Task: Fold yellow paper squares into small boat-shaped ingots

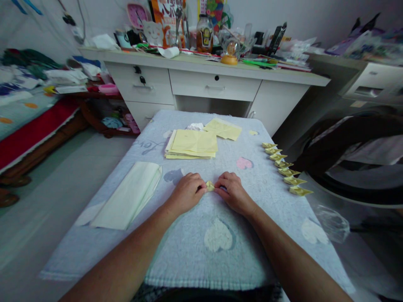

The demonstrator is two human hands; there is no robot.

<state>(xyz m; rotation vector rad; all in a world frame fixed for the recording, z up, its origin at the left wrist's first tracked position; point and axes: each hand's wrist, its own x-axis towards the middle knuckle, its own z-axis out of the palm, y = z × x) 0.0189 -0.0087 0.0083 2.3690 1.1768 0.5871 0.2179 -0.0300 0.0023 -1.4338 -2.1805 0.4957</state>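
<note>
Tablecloth (179,251) under paper (210,186), desk (190,80) beyond

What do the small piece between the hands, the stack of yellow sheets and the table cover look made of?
Piece: probably paper, yellow, judging by its angular folds; too small to tell the finish.
Stack: likely paper, thin and matt, with crease lines on the top sheet.
Cover: apparently cloth, soft and matt, with a slightly fuzzy surface.
</note>
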